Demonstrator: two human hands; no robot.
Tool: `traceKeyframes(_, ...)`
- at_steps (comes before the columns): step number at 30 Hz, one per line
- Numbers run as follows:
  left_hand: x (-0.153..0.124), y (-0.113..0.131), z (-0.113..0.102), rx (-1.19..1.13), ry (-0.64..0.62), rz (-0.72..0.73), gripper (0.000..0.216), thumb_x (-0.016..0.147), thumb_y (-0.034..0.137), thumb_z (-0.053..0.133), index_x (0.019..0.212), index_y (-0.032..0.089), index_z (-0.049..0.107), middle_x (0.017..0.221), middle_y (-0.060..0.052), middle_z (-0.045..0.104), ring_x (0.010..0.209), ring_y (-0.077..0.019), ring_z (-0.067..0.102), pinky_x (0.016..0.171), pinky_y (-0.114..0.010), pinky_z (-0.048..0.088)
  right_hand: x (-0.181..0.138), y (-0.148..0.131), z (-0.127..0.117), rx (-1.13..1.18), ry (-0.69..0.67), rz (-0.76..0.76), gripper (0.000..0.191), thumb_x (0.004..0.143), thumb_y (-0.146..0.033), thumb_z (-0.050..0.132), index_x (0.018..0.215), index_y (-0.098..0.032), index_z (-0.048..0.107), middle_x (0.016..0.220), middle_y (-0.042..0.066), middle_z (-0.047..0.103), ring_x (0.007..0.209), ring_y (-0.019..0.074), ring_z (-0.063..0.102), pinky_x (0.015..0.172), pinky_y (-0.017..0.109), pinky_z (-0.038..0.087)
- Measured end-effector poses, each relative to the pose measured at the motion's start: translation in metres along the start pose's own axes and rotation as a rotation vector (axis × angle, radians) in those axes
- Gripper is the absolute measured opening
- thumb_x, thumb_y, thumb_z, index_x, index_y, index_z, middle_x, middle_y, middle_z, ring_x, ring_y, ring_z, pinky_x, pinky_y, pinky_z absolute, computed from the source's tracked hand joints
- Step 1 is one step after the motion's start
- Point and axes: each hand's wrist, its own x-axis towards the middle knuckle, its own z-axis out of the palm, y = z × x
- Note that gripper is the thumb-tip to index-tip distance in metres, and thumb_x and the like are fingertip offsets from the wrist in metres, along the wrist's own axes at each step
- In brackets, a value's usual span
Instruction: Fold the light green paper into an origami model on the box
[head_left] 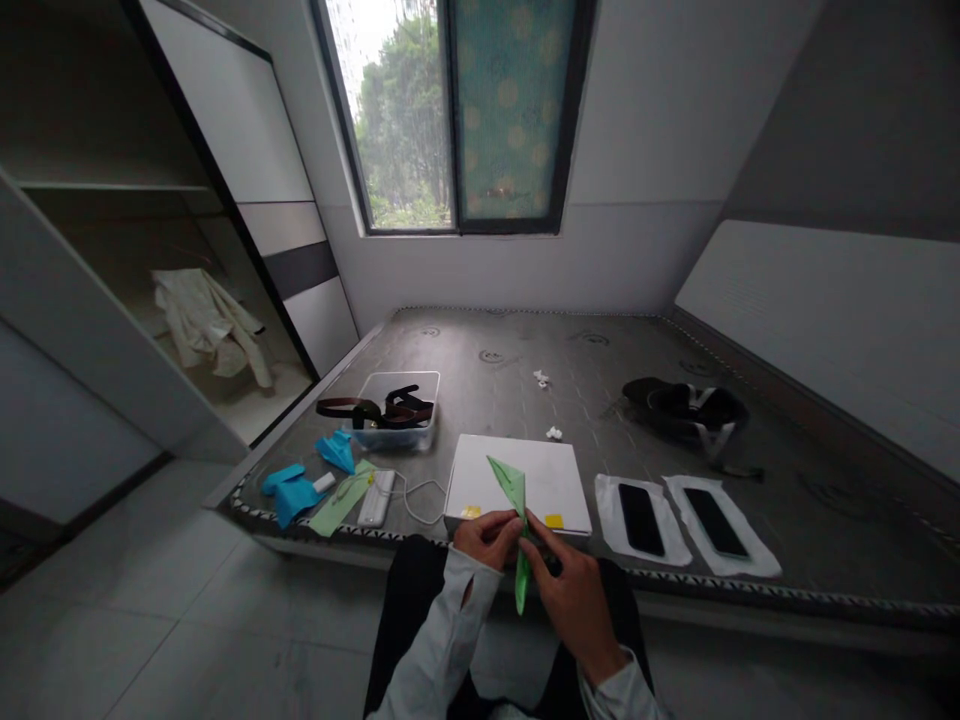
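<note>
A folded piece of green paper [509,482] is held between both hands, above the near edge of a white box [480,468]. My left hand [487,538] pinches the paper from the left, its fingers closed at the middle fold. On the other side, my right hand [568,590] grips it between thumb and fingers. One pointed end of the paper slants up to the left over the box lid; the narrow lower end hangs down between the hands. Two yellow patches lie on the front part of the box, near the fingers.
A clear plastic tub [431,432] with dark belts stands to the left. Blue paper pieces [295,494], a green sheet [334,515] and a white power strip [376,498] with its cable lie nearer. Two phones [641,519] on white cloths and a black cap [660,408] are at right.
</note>
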Motion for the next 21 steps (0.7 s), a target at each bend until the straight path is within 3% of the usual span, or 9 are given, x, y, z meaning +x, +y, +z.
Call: traceKeyframes(21, -0.0014, 0.0058, 0.0014, -0.012, 0.029, -0.059, 0.068, 0.054, 0.067, 0.075, 0.087, 0.008, 0.077, 0.070, -0.009, 0.076, 0.063, -0.0222, 0.072, 0.052, -0.027, 0.060, 0.0003, 0.0045, 0.0010, -0.019, -0.004, -0.038, 0.037, 0.087, -0.037, 0.059, 0.122, -0.025, 0.065, 0.116, 0.006, 0.071, 0.103, 0.0262, 0.069, 0.095, 0.037, 0.053)
